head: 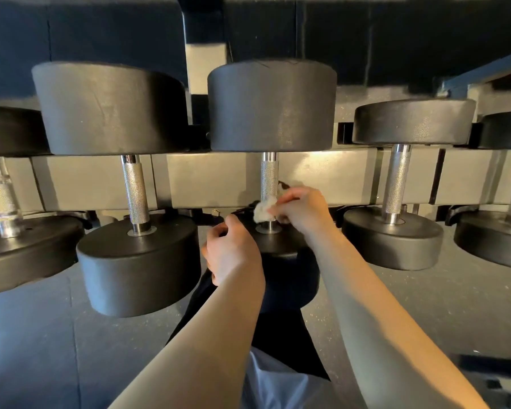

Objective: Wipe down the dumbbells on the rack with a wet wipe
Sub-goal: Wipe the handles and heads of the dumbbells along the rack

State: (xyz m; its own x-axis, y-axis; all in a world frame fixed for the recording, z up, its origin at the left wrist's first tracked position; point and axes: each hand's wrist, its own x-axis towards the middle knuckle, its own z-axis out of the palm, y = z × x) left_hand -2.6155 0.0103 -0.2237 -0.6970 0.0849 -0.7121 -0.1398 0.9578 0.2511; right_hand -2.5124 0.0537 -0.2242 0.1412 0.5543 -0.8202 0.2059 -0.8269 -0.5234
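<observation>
Roughly five dumbbells (272,160), one wipe (263,212)

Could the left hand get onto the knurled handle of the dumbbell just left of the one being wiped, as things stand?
Probably yes. The left hand rests on the near head of the middle dumbbell; that handle stands bare, with nothing between them.

Gym, free-weights area. Row of black round-headed dumbbells (136,184) with knurled chrome handles (135,191) lying side by side across grey metal rack (219,175), heads overhanging both rails. Sizes differ: bigger heads in middle, slimmer dumbbell (401,178) toward right. Dark speckled rubber flooring (425,305) below rack. Dark wall panels (101,31) behind.
</observation>
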